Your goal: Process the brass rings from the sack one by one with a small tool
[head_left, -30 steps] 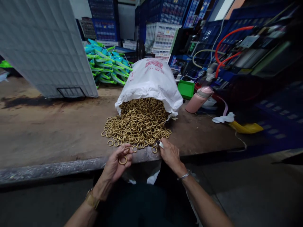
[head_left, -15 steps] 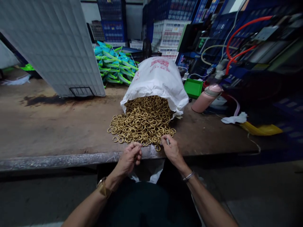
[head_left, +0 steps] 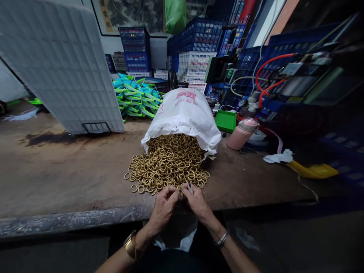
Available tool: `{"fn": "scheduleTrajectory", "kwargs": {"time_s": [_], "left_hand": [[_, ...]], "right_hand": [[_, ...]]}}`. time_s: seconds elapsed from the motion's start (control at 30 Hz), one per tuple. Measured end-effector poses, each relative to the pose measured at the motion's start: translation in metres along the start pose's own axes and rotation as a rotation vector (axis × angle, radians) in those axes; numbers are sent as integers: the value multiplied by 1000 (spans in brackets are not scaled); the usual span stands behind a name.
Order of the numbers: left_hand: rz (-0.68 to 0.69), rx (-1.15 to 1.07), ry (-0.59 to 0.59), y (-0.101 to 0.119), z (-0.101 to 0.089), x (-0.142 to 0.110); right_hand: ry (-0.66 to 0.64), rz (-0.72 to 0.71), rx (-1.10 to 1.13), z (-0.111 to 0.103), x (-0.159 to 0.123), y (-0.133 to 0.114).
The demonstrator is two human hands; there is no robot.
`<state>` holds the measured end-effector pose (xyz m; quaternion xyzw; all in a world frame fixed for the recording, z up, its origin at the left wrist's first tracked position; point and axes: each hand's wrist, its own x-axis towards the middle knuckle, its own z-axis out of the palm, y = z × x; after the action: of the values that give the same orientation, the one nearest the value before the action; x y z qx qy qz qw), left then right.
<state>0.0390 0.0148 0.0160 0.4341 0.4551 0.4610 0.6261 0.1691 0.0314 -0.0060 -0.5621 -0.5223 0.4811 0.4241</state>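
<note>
Many gold-coloured rings (head_left: 167, 167) lie in a heap spilling from the mouth of a white sack (head_left: 182, 113). At the heap's front edge, my left hand (head_left: 164, 206) and my right hand (head_left: 197, 203) come together, fingertips nearly touching. Between them they pinch one gold ring (head_left: 180, 188), partly hidden by the fingers. My right hand also keeps a small slim grey tool (head_left: 190, 188) with a dark tip between its fingers; its kind is too small to make out. Both hands are closed.
Left of the sack stands a tall white ribbed panel (head_left: 65, 68), with a pile of green and blue packets (head_left: 136, 96) beside it. To the right are a green tray (head_left: 225, 121), a pink bottle (head_left: 241, 134) and red hoses (head_left: 264, 72). A plastic-wrapped table edge (head_left: 71, 222) runs in front.
My hands, apart before, have come together at the front of the heap around a ring. The view has tilted up, so the table sits lower in the picture.
</note>
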Motion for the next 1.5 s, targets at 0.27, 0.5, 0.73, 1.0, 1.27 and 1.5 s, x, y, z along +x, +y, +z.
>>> {"fn": "scheduleTrajectory", "kwargs": {"time_s": [0.27,0.5,0.73,1.0,1.27,1.5], "left_hand": [[-291,-387,16,0,-11,9],[-387,-528,4,2,-11,12],[-358,-467,19,0,-11,7],[-121,-94,82,8,-7,1],[112,137,194,3,-10,2],[183,197,133,5,-8,0]], "right_hand": [[52,-316,-361,4,-12,-21],[-30,-491,-587,8,-20,-21],[-7,-397,-489,7,-13,-12],[-114,-160,-106,5,-4,-6],[40,-271,-484,5,-2,-15],[-6,-200,-378,12,0,-20]]}}
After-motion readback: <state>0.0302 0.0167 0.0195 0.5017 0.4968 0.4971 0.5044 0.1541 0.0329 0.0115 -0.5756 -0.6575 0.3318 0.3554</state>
